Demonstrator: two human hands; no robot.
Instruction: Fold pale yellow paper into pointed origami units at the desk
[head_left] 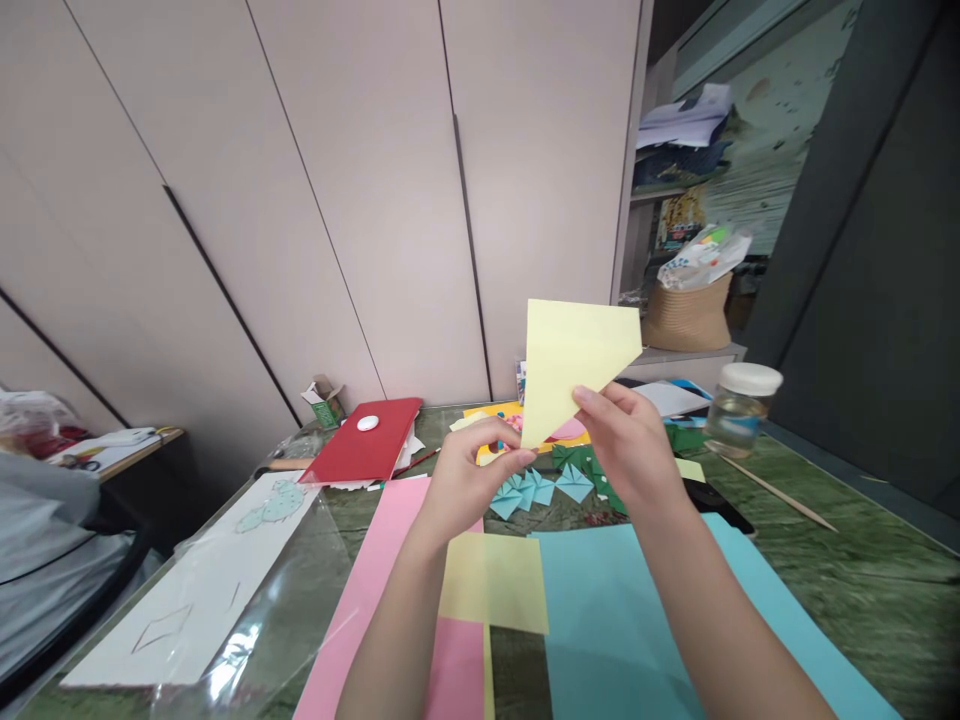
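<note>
A pale yellow sheet of paper [574,350], its lower right side slanting as if folded or cut, is held up above the table. My left hand [469,475] pinches its bottom corner between thumb and fingers. My right hand [630,440] grips the slanted edge, thumb in front and fingers behind. Beneath my hands lie a yellow paper piece [517,580], a pink sheet [405,530] and large blue sheets [600,600]. Just beyond them are several small folded blue paper shapes [532,490], with green folded pieces [574,458] behind, partly hidden by my right hand.
A red folder [364,440] with a round white object [367,423] lies back left. Farther left is a white drawing sheet [202,590] beside clear plastic. On the right stand a lidded jar [739,410], a wooden stick [780,490] and a dark phone-like object [716,505].
</note>
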